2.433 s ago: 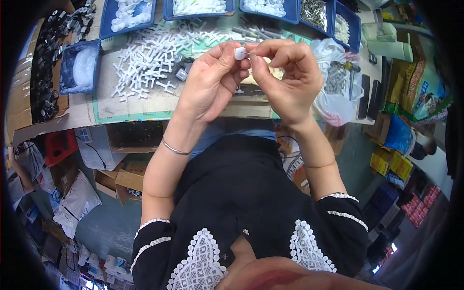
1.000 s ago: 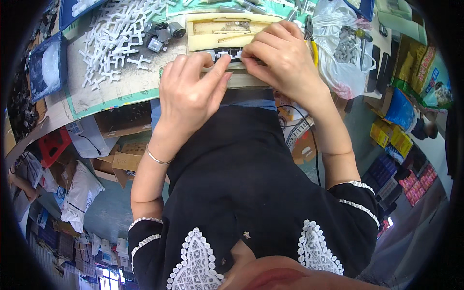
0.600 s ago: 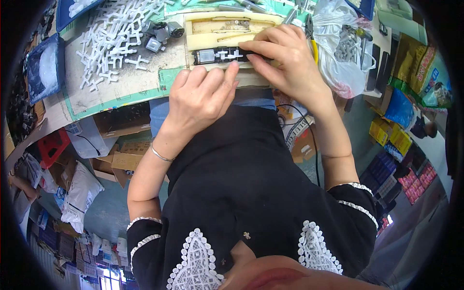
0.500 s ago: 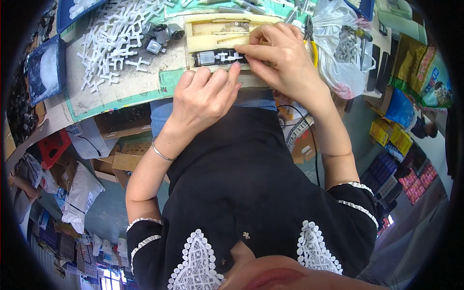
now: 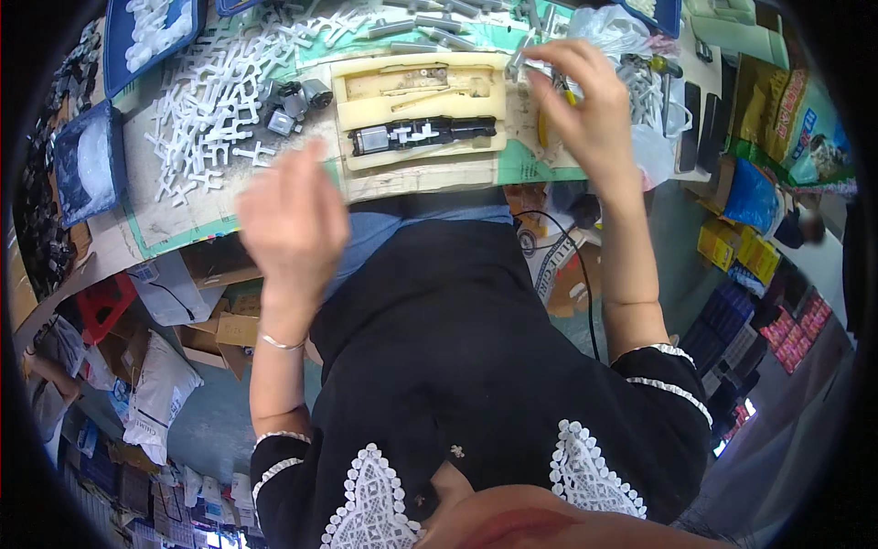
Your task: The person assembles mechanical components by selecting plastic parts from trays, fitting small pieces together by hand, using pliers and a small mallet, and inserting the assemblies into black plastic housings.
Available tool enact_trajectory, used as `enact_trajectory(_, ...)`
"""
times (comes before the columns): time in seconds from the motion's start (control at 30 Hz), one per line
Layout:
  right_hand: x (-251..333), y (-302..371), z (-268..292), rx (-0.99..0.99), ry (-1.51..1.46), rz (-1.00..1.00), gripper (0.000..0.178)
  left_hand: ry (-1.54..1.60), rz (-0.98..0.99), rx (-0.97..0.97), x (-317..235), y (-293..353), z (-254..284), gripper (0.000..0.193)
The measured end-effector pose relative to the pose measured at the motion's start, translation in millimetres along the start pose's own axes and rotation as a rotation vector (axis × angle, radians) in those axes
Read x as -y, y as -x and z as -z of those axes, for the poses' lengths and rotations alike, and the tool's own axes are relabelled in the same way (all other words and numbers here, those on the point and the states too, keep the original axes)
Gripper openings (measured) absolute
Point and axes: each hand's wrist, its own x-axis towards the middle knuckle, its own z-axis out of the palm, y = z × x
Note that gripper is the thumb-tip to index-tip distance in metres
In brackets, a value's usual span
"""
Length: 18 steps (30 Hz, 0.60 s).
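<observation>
A cream-coloured block (image 5: 421, 101) with recesses lies on the table in front of me. In its near recess rests a long black housing (image 5: 457, 129), fitted with a silver-grey motor (image 5: 372, 139) and small white parts (image 5: 414, 134). My left hand (image 5: 293, 215) is raised left of the block, smeared by motion, so its fingers cannot be read. Beyond the block's right end is my right hand (image 5: 585, 110), thumb and forefinger apart, close to a slim grey tool (image 5: 520, 55). Pliers with yellow handles (image 5: 543, 128) lie partly hidden beneath that hand.
White cross-shaped parts (image 5: 206, 114) are heaped at the left, beside several grey motors (image 5: 285, 108). Blue trays (image 5: 112, 151) stand at the far left. Grey cylindrical parts (image 5: 412, 27) lie behind the block. A clear plastic bag (image 5: 654, 146) with grey parts sits at the right.
Both hands have left the black housing. My left hand has moved left and toward me; my right hand has moved right, beside the slim grey tool. The housing stays in the block.
</observation>
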Motion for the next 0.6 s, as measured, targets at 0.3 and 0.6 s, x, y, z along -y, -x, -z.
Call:
enact_trajectory(0.3,-22,-26,-2,0.234,0.294,0.22,0.013,-0.023,0.194,0.188,24,-14,10,0.009)
enact_trajectory(0.6,-1,-28,-9,-0.065,-0.494,-0.2,0.015,-0.136,0.146,0.094,24,-9,5,0.013)
